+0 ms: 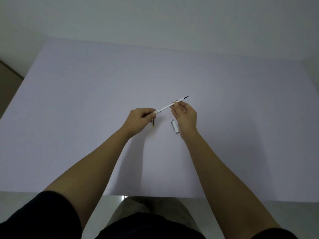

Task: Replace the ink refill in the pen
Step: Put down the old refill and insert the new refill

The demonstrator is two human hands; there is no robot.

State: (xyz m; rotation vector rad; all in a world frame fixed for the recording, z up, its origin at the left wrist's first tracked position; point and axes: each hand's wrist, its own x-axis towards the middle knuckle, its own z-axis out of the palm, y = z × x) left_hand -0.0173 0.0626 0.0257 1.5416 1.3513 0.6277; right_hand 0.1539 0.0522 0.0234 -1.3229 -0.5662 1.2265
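Note:
A slim white pen [166, 107] is held slantwise above the table, its dark tip pointing up and to the right. My left hand [139, 120] pinches its rear end. My right hand [185, 116] pinches the barrel nearer the tip. A thin refill [153, 129], dark at the top and yellowish below, lies on the table under my left hand, partly hidden by it. A white pen cap [174, 126] with a clip lies on the table just left of my right wrist.
A pale lilac sheet [86, 109] covers the table, whose near edge runs at about [155, 195]. A plain wall stands behind the table. My dark sleeves and lap fill the bottom of the view.

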